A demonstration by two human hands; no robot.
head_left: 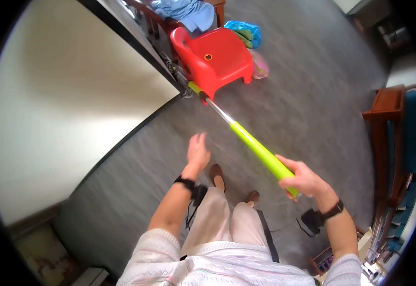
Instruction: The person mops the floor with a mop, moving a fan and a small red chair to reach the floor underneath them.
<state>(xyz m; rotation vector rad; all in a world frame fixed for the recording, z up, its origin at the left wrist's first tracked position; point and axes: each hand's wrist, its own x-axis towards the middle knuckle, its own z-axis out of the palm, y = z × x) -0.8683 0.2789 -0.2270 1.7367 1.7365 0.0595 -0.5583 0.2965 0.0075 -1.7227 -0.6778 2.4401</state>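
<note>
My right hand [305, 180] is wrapped round the lower end of a bright green pole [260, 151]. From there the pole slants up and left, with a metal middle section and a second green part near the red chair. Its far end lies beside the chair's leg, next to the white panel's corner, where the details are hard to make out. My left hand [198, 151] hangs over the grey floor, left of the pole and apart from it. Its fingers point forward, slightly blurred, and nothing shows in them.
A red plastic chair [224, 52] with a small round object on its seat stands ahead, bags beside it. The large white panel [74, 95] fills the left. Wooden furniture with teal cushions [412, 131] lines the right side.
</note>
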